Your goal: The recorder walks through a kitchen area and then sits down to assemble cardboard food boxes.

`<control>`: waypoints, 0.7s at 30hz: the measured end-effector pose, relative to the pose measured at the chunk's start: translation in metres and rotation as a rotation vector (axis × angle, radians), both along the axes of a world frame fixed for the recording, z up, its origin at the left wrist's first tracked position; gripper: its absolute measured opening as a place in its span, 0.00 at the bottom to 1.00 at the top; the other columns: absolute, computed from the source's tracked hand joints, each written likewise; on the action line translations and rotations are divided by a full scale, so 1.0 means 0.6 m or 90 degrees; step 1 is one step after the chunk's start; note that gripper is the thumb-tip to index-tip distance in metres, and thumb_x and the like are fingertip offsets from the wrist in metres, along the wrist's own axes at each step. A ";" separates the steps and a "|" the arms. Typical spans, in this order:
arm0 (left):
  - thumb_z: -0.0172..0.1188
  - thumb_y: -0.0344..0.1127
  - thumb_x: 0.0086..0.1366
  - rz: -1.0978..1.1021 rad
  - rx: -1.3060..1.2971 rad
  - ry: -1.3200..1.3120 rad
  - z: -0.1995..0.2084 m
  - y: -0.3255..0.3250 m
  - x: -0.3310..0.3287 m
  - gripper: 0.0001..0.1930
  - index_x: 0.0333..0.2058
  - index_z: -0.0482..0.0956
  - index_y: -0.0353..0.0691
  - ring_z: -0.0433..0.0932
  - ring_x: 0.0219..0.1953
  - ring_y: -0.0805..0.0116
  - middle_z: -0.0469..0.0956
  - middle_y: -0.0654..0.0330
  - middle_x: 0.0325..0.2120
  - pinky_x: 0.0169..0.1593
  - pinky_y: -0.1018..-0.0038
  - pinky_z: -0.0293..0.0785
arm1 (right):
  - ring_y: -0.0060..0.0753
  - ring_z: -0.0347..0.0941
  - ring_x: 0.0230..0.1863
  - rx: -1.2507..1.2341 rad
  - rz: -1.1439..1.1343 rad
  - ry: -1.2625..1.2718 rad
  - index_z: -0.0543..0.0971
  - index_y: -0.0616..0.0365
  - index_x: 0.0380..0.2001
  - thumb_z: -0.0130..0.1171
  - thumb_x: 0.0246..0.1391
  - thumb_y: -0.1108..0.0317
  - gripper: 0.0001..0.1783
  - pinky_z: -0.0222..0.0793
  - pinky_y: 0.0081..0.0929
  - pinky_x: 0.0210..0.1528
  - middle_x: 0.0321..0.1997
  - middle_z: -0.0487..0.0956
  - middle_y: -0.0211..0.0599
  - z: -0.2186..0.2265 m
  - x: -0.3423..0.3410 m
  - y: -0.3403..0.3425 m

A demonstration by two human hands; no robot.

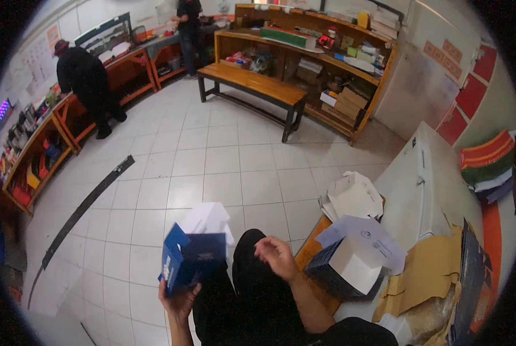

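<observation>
Left hand (pixel 179 300) clamped under blue box (pixel 190 260), near, left of centre, white sheets (pixel 209 218) poking out top. Right hand (pixel 276 256) open, empty, apart from box. Risk: one-hand grip at bottom, box tilted, flaps open, so sheets could spill onto floor (pixel 212 155).

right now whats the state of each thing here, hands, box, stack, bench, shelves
left hand: shut around the blue box, holding it up
blue box: top open, white sheets sticking out
right hand: empty, fingers loosely curled, in the air
stack of blue booklets: lying on the table edge, white sheets on top
brown envelopes: loose, spread over the table
wooden bench: upright, nothing on it
wooden shelves: filled with boxes and goods
</observation>
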State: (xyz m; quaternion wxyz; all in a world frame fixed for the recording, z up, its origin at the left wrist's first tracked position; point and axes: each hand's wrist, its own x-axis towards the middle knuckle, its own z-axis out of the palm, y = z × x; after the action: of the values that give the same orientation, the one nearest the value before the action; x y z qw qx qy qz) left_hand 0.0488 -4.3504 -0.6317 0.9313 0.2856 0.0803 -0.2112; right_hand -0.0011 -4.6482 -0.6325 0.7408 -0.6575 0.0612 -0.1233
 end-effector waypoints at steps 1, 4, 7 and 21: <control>0.54 0.59 0.60 -0.034 -0.010 -0.010 -0.003 -0.009 -0.001 0.34 0.59 0.65 0.43 0.71 0.53 0.50 0.70 0.50 0.54 0.49 0.51 0.74 | 0.21 0.73 0.32 -0.001 -0.006 -0.004 0.75 0.60 0.41 0.53 0.63 0.66 0.09 0.70 0.22 0.33 0.31 0.77 0.30 -0.002 0.004 0.010; 0.56 0.60 0.58 -0.103 -0.046 -0.011 -0.015 -0.032 0.000 0.37 0.60 0.63 0.43 0.71 0.53 0.47 0.68 0.49 0.55 0.50 0.50 0.75 | 0.19 0.69 0.24 0.208 0.088 -0.093 0.72 0.59 0.47 0.53 0.63 0.67 0.12 0.68 0.23 0.26 0.28 0.73 0.29 -0.006 0.017 0.036; 0.57 0.61 0.57 -0.150 -0.110 -0.022 -0.014 -0.042 -0.002 0.39 0.61 0.61 0.43 0.69 0.55 0.46 0.66 0.48 0.57 0.50 0.48 0.75 | 0.21 0.70 0.21 0.372 0.123 -0.130 0.72 0.59 0.49 0.51 0.64 0.68 0.13 0.69 0.22 0.24 0.28 0.76 0.30 0.029 0.028 0.039; 0.58 0.59 0.60 0.299 0.714 -0.396 0.060 0.032 0.036 0.41 0.63 0.54 0.39 0.58 0.65 0.51 0.59 0.45 0.62 0.63 0.44 0.50 | 0.33 0.82 0.30 -0.148 0.513 -0.133 0.74 0.64 0.47 0.44 0.62 0.79 0.12 0.80 0.22 0.33 0.31 0.81 0.40 0.145 0.106 0.034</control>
State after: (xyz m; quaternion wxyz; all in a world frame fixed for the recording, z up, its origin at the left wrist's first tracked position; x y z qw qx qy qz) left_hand 0.0706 -4.3313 -0.5955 0.6432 0.7476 -0.0339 0.1622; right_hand 0.0628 -4.6279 -0.5455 0.6531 -0.6917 -0.2901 0.1041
